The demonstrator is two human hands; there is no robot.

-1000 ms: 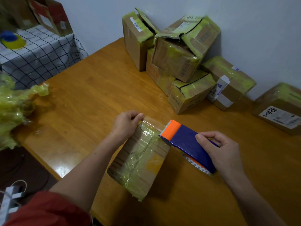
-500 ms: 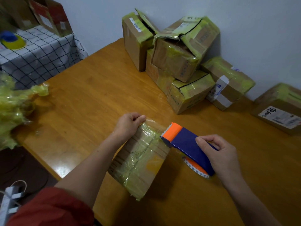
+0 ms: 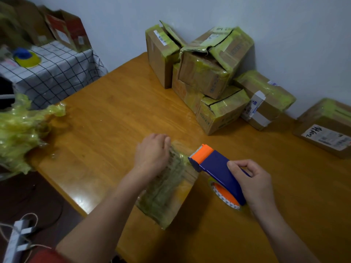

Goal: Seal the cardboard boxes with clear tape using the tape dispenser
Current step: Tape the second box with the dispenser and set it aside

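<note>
Head view. The left hand (image 3: 152, 152) lies on the upper left face of a small brown cardboard box (image 3: 171, 192) swathed in yellow-green clear tape. Its fingers curl over the box's far edge and grip it, though the hand is slightly blurred. The box rests on the glossy orange-brown wooden desk (image 3: 114, 120), between the two hands.

The right hand (image 3: 252, 179) clamps a blue plastic tape dispenser (image 3: 214, 166), thumb on top and fingers wrapped round the far side. The dispenser's orange cutter head (image 3: 202, 152) meets the box's upper right edge, just right of the left hand. Its tape roll (image 3: 226, 195), on an orange core, sits low against the desk under the right hand. The hands are apart, each holding its own thing.

Beyond both hands, against the pale wall, is a pile of taped cardboard boxes (image 3: 209, 73), several with split flaps. Far right of the right hand lies a flat brown labelled box (image 3: 326, 128) with handwriting on its white label.

Left of the left hand, a crumpled wad of yellow-green tape (image 3: 17, 130) hangs over the desk's edge. Past it stands a side table under a white black-gridded cloth (image 3: 57, 74), which carries a blue-and-yellow object (image 3: 26, 56) and red-brown cartons (image 3: 66, 29). Below the left forearm, twine and a white strip (image 3: 17, 238) lie on the dark floor.
</note>
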